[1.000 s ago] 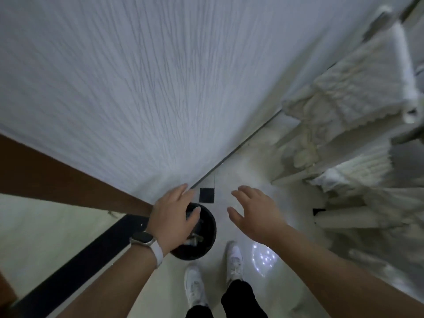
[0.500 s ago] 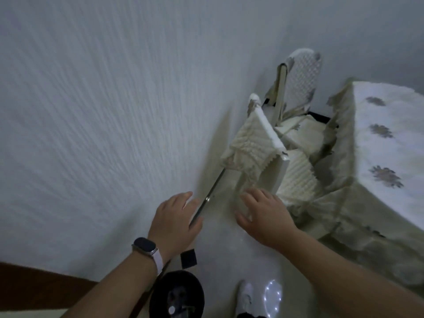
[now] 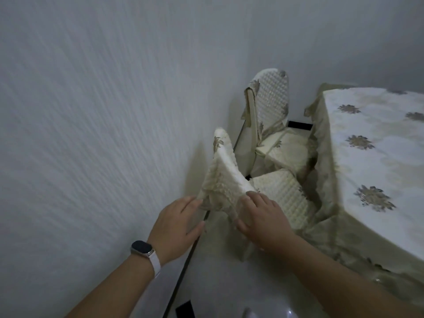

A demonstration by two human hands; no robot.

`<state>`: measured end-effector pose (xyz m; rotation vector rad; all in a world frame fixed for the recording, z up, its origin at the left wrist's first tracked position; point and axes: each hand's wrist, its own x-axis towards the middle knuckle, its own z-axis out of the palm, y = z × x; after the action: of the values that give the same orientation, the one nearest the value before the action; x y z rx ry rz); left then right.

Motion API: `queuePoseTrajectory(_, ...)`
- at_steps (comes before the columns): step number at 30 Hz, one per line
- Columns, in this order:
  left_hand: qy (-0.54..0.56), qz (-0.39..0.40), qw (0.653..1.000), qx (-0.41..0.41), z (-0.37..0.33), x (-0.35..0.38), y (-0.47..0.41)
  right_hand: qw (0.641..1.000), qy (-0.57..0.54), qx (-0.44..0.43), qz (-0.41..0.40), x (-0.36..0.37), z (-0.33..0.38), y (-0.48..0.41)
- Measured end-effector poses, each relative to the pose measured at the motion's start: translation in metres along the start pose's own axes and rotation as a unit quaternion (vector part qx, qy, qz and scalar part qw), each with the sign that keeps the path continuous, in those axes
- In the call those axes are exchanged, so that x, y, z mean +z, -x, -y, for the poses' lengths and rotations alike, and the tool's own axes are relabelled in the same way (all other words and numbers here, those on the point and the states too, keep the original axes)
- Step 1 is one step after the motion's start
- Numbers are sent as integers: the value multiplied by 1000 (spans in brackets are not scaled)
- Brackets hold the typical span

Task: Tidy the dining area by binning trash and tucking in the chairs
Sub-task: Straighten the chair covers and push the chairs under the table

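Observation:
A cream-covered chair (image 3: 226, 177) stands near the wall, its quilted seat (image 3: 283, 198) partly under the table (image 3: 376, 157). My left hand (image 3: 176, 226) reaches the left lower edge of its backrest cover with fingers extended, just touching it. My right hand (image 3: 261, 219) lies against the right lower edge of the backrest, fingers straight. A second covered chair (image 3: 270, 104) stands further back, its seat (image 3: 286, 152) also partly under the table.
A white textured wall (image 3: 103, 122) runs close along the left. The table carries a cream cloth with grey flower motifs that hangs low. Pale floor (image 3: 215, 283) with a dark tile (image 3: 184, 311) lies below me.
My view has lifted from the black bin on the floor toward the chairs. Both hands moved forward and now reach the near chair's backrest. The bin has left the view.

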<state>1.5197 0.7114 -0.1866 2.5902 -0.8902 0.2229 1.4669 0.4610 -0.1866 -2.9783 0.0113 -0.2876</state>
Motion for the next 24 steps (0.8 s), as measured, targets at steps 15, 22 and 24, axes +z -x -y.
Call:
queuePoseTrajectory(15, -66, 45, 987, 136, 31, 39, -158, 999, -9, 30, 10, 14, -65, -88)
queuePoseTrajectory(22, -49, 91, 975, 198, 78, 78, -238, 994, -14, 102, 33, 35, -50, -119)
queuePoseTrajectory(24, -31, 106, 970, 219, 92, 89, -259, 990, -21, 138, 26, 38, -44, -124)
